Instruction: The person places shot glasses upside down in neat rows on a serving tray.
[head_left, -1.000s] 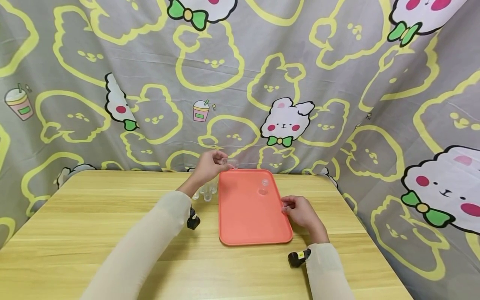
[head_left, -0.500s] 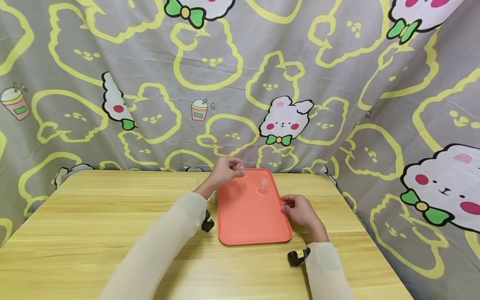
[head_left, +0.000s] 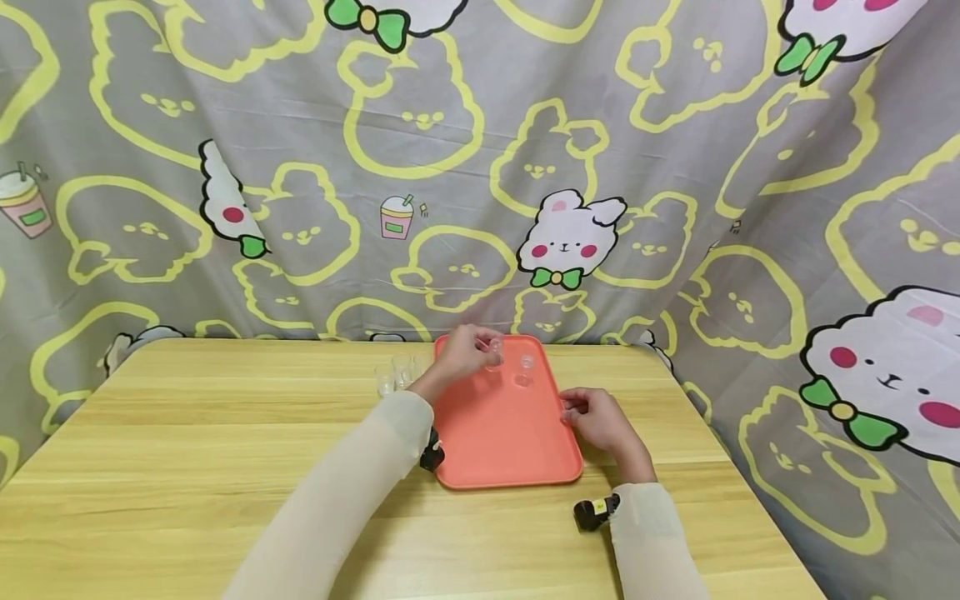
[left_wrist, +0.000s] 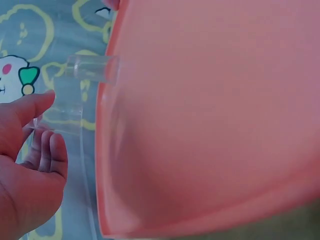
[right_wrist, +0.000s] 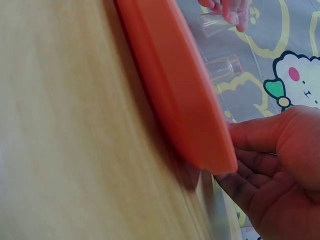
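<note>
A small clear cup is pinched between the thumb and fingers of my left hand, over the far left part of the orange-red tray. In the left wrist view the held cup sits near the tray's rim, the left hand behind it. Another clear cup stands upright on the tray toward its far right corner. My right hand holds the tray's right edge; in the right wrist view its thumb lies at the rim and its fingers reach beneath.
Several more clear cups stand on the wooden table left of the tray, partly hidden by the left wrist. A grey curtain with yellow cartoon outlines hangs behind the table's far edge and along the right side.
My left hand has carried the cup rightward, from beyond the tray's far left corner to over the tray. Cups it had covered on the table show more. The right hand stays at the tray edge.
</note>
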